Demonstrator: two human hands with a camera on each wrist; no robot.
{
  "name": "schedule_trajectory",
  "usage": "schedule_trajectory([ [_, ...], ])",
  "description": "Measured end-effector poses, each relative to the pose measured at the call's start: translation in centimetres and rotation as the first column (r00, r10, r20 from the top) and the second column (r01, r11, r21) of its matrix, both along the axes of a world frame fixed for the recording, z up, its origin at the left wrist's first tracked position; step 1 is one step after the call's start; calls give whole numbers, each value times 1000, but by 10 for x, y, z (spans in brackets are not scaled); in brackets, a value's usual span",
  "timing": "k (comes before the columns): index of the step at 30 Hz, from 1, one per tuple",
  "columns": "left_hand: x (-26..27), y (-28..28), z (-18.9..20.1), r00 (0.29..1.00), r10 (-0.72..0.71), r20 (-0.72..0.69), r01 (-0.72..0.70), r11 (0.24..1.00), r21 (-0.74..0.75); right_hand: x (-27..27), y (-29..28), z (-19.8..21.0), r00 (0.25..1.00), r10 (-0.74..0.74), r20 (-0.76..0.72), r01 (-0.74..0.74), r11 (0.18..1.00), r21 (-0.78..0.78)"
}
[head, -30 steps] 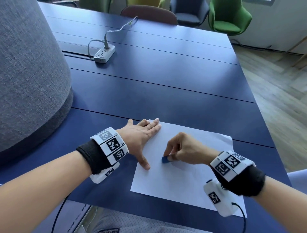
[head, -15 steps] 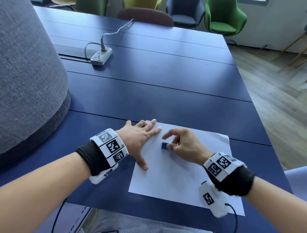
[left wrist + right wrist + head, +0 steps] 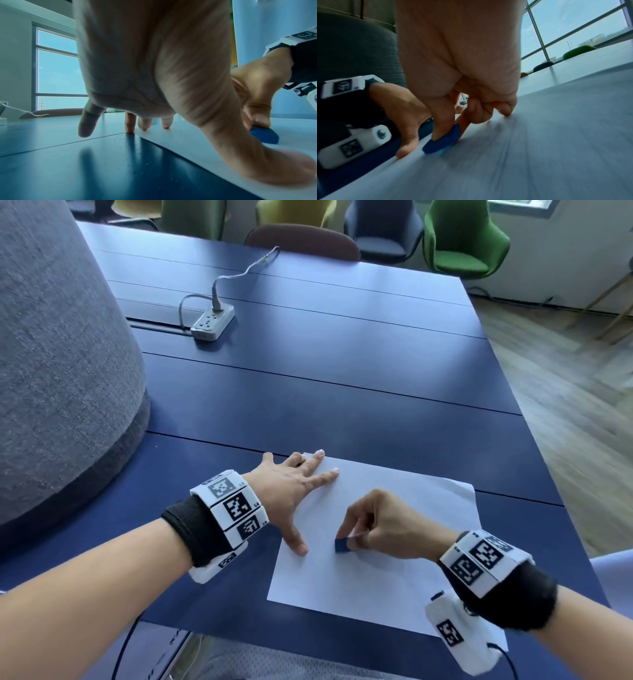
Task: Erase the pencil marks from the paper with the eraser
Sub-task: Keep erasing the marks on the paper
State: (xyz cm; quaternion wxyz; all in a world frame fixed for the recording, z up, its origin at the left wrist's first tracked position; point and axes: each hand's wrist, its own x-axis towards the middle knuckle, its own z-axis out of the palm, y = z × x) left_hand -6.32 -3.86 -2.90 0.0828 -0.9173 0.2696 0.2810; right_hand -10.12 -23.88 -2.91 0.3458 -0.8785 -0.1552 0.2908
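Observation:
A white sheet of paper (image 3: 387, 587) lies near the front edge of the dark blue table (image 3: 342, 392). My left hand (image 3: 294, 491) lies flat with spread fingers on the paper's left edge, thumb (image 3: 296, 542) pressing the sheet. My right hand (image 3: 380, 525) pinches a small blue eraser (image 3: 342, 545) between thumb and fingers, its lower face on the paper. The eraser (image 3: 442, 140) shows under my right thumb in the right wrist view, and the eraser (image 3: 264, 135) sits beyond my left thumb in the left wrist view. No pencil marks are visible on the sheet.
A white power strip (image 3: 213, 326) with a grey cable rests on the far left of the table. A large grey fabric shape (image 3: 58, 364) fills the left side. Several chairs (image 3: 462, 237) stand behind the table. Wooden floor (image 3: 575, 392) runs along the right.
My right hand slid the eraser away from me, then pulled it back toward me on the paper. The left hand has stayed pressed on the sheet's left edge.

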Motion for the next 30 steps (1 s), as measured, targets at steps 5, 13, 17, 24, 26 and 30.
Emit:
schedule_trajectory([
  [5,2,0,-3,1000,1,5,-1,1000,11,9,2,-3,969,-198,147,192,980,58],
  [13,1,1,-4,1000,16,-9,-15,1000,7,4,6,-4,981,-91,170,92,996,0],
  [17,1,1,-3,1000,22,-13,-22,1000,0,-9,2,-4,989,142,43,-141,990,-17],
  [24,1,2,-3,1000,17,-9,-17,1000,-6,-4,4,-4,987,89,135,-85,996,-37],
  [26,1,1,-3,1000,19,-11,-19,1000,-7,-15,4,1,970,243,7,-242,969,-56],
  [30,0,0,-2,1000,13,-4,-13,1000,2,-13,13,2,972,215,92,-210,975,-67],
])
